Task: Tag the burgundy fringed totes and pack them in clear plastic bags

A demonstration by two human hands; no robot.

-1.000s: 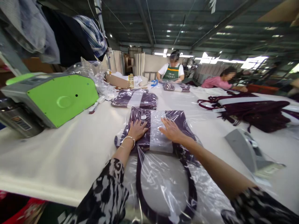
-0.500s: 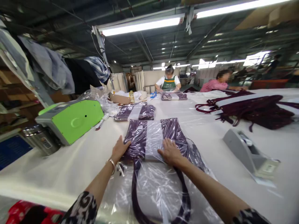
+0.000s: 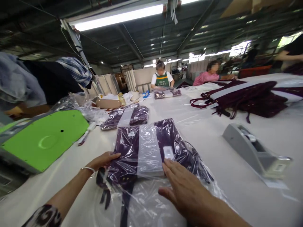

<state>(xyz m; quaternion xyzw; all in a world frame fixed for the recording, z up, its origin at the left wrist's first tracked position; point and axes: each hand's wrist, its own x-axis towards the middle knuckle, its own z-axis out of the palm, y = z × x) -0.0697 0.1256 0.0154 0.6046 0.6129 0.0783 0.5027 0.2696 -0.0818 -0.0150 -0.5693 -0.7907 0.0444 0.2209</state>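
Observation:
A dark purple handbag (image 3: 127,148) lies flat on the white table in front of me, inside a clear plastic bag (image 3: 151,197). A white paper band (image 3: 149,148) runs across its middle, and a small white label (image 3: 169,152) shows to the right of the band. At the handbag's left edge, my left hand (image 3: 103,160) grips it with the thumb on top and the other fingers curled at the side, partly hidden. My right hand (image 3: 184,186) rests flat on the plastic near the label, fingers stretched out. Part of a strap shows under the loose plastic nearest me.
Behind lies another bagged purple handbag (image 3: 139,115). A green machine (image 3: 47,138) stands at left, a grey tape dispenser (image 3: 253,151) at right. Maroon bags (image 3: 248,97) are piled farther right. Across the table, a person in a green apron (image 3: 163,81) handles another bagged item.
My view has shifted, and the scene moves left. My left hand has gone lower along the handbag's edge. My right hand is nearer, beside a label now visible; the strap loop is less visible.

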